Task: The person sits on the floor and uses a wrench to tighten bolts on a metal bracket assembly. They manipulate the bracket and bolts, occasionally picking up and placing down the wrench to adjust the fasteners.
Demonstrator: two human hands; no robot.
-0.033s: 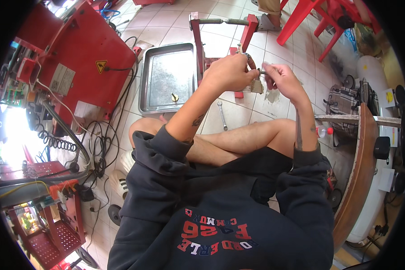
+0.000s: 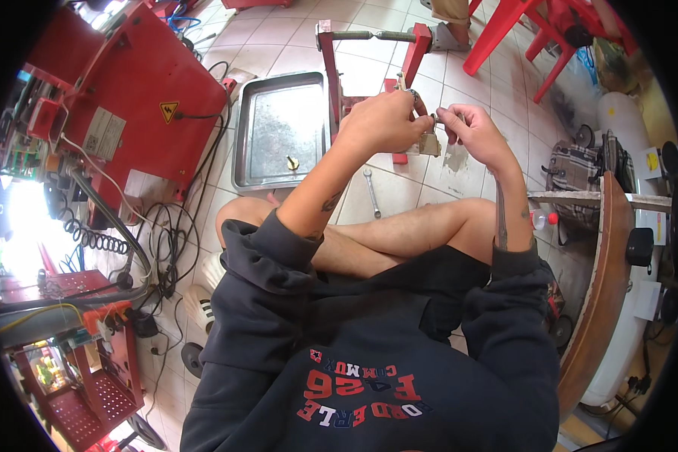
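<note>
My left hand (image 2: 378,122) reaches over a red metal frame (image 2: 420,51), fingers curled around a part on it; what they grip is mostly hidden by the hand. Below those fingertips a pale worn metal block (image 2: 429,145) sticks out. My right hand (image 2: 476,135) is closed in a pinch beside the left fingertips, on a small dark metal piece that looks like the end of a bolt (image 2: 436,117). A threaded rod (image 2: 354,35) spans the frame's two uprights. On the tiles between the frame and my crossed legs lies a combination wrench (image 2: 372,193).
A metal tray (image 2: 239,143) to the left holds a small brass-coloured part (image 2: 292,163). Further left stands a red machine (image 2: 139,83) with black cables (image 2: 175,248) on the floor. Red plastic stools (image 2: 497,38), another person's foot (image 2: 450,35) and a checked bag (image 2: 572,169) are at right.
My right fingers have shifted slightly left and up, closer to the left fingertips, covering more of the small metal piece. The left hand stays in place.
</note>
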